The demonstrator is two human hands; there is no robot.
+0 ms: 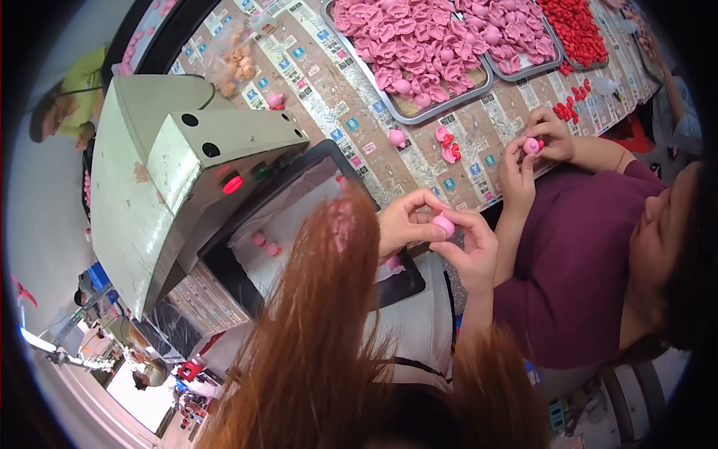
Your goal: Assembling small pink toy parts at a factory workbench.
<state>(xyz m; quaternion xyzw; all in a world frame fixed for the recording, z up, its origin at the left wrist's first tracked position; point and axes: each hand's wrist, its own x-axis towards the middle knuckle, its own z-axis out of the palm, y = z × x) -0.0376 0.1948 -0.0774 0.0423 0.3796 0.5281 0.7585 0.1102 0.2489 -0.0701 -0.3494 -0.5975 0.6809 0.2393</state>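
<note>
A small round pink piece (444,224), smooth like soft plastic, is pinched between my two hands near the table's edge. My left hand (404,224) grips it from the left with thumb and fingertips. From the other side, my right hand (473,251) presses its thumb and index finger against it. Long reddish hair covers my left forearm. Below my hands is a black-rimmed tray (413,278), lined with white sheet, where several pink pieces (259,239) lie; hair hides part of it.
A grey metal machine housing (176,161) with a red light stands over the tray's left. Grey trays (434,114) of pink parts and a tray of red parts (572,30) stand at the back. At the right a co-worker in purple (576,254) holds a pink ball (532,146).
</note>
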